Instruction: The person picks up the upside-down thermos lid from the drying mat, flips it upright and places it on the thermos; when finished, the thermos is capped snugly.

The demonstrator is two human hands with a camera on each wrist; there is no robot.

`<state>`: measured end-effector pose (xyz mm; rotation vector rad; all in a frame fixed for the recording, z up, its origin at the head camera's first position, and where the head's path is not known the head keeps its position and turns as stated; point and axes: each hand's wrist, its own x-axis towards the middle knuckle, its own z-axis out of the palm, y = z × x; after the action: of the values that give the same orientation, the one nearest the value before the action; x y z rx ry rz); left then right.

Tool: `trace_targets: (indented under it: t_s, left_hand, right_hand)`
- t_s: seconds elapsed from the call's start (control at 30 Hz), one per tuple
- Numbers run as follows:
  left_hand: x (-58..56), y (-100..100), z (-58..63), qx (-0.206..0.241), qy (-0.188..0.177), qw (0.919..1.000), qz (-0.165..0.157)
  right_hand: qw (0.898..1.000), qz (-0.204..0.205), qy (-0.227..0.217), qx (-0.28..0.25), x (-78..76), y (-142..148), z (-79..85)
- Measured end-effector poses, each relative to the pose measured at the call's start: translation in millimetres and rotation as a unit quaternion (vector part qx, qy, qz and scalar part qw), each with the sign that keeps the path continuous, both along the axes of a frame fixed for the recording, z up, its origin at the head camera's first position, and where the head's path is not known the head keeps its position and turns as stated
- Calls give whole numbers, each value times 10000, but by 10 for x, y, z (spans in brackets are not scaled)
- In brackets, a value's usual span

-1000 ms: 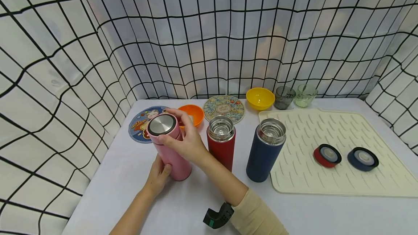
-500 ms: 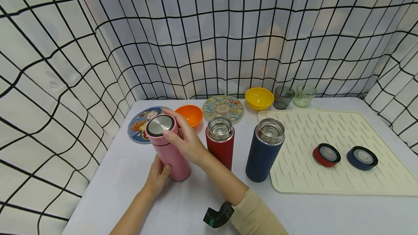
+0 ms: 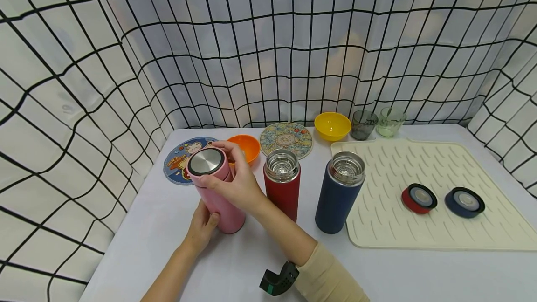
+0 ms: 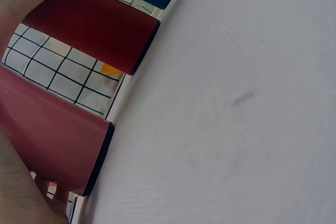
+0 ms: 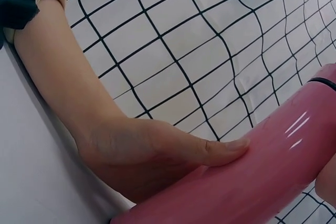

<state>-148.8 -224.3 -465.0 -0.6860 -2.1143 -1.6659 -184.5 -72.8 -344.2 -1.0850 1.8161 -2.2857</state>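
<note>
A pink thermos (image 3: 224, 209) stands on the table at left, leaning slightly, with its steel-topped cap (image 3: 206, 161) on. My left hand (image 3: 199, 229) grips its lower body; in the right wrist view that thumb lies along the pink wall. Around the cap and neck curls my right hand (image 3: 241, 183), thumb in front and fingers behind, partly hidden. Just right of it stands a capless red thermos (image 3: 283, 195), a steel strainer in its mouth. A capless navy thermos (image 3: 337, 202) is further right. The left wrist view shows the pink thermos base (image 4: 63, 135) on the table.
On the cream drying mat (image 3: 386, 232) at right lie a red cap (image 3: 419, 198) and a navy cap (image 3: 464, 202). Behind are an orange bowl (image 3: 247, 146), a yellow bowl (image 3: 333, 126), two glasses and two round mats. Black netting (image 3: 268, 50) surrounds the table.
My right thumb has gone up over the cap's top rim, then back down to its front side, as the hand turns about the cap. The left hand and pink thermos barely move.
</note>
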Motion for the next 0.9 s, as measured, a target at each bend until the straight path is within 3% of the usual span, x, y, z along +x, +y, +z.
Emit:
trace_targets:
  t_s: [0.1,0.2,0.4,0.73,0.9]
  left_hand:
    - [-9,4,3,-20,61,10000,1]
    - [-21,6,-4,-22,138,9999,5]
    - [-17,9,3,-178,338,9991,181]
    - [-3,2,26,-364,400,9982,250]
    - [-6,2,13,-308,407,9983,279]
  right_hand:
    - [9990,-192,293,287,-14,9,-4]
    - [9983,-67,490,307,-32,18,-6]
    - [9988,458,77,-143,-37,20,-8]
    - [9984,106,-481,-274,12,-8,16]
    - [9998,148,-162,-9,-6,9,16]
